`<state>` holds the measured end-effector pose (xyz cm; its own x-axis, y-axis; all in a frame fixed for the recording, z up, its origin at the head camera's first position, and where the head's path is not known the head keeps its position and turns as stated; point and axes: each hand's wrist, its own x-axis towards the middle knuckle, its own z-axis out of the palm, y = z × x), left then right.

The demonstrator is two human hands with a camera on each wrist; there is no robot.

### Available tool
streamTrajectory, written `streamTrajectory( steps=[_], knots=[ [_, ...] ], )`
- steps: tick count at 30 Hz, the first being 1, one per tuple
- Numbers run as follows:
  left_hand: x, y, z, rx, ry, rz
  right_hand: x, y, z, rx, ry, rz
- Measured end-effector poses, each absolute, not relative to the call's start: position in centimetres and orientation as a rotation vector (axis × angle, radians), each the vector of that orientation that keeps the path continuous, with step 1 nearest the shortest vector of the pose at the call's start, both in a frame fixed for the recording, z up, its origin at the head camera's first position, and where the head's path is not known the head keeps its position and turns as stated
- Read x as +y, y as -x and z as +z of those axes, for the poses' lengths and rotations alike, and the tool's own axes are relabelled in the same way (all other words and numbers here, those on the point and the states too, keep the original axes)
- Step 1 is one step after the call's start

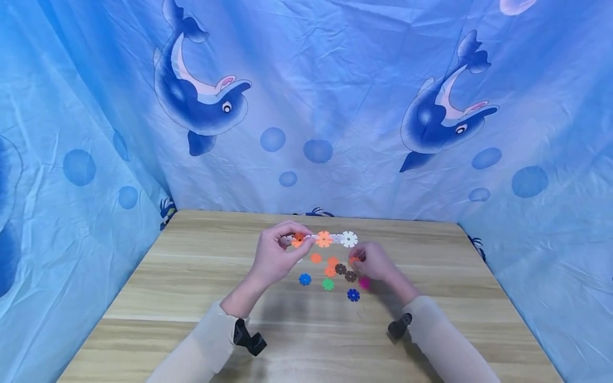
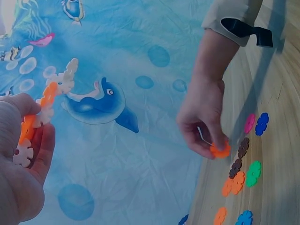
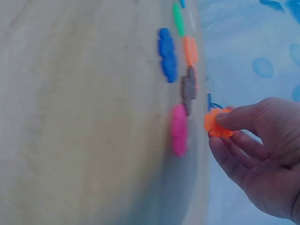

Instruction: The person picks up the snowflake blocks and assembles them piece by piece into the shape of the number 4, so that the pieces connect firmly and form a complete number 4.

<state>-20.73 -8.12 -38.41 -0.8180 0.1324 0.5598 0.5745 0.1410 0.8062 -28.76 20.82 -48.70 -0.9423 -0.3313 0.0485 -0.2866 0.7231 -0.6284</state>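
Observation:
A chain of orange and white snowflake discs (image 1: 323,239) is held up above the table by my left hand (image 1: 278,251), thumb and fingers gripping its left part. Its right end is a white disc (image 1: 349,239). Between thumb and fingers my right hand (image 1: 375,260) pinches a single orange snowflake disc (image 3: 217,123), just right of and below that end. Beneath the hands lie loose discs: orange (image 1: 315,258), brown (image 1: 350,276), light blue (image 1: 305,279), green (image 1: 328,284), dark blue (image 1: 353,295) and pink (image 1: 365,283).
The wooden table (image 1: 191,298) runs back to a blue curtain (image 1: 306,96) printed with dolphins, which also hangs along both sides. A black wrist camera (image 1: 249,338) is strapped at the left sleeve and another black camera (image 1: 399,326) at the right one.

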Motion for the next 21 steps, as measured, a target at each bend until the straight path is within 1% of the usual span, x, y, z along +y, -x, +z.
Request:
streamTrajectory(
  steps=[7,15,21],
  knots=[
    [-8.3,20.9,-38.5,-2.073,0.666,-1.717,21.4,27.7,-45.3,2.906,0.473,-1.214],
    [-8.5,21.3,-38.6,-2.073,0.649,-1.701,21.8,26.3,-40.4,2.914,0.622,-1.593],
    [-8.4,21.5,-38.6,-2.081,0.647,-1.701,21.4,24.8,-38.0,2.872,0.719,-1.772]
  ],
)
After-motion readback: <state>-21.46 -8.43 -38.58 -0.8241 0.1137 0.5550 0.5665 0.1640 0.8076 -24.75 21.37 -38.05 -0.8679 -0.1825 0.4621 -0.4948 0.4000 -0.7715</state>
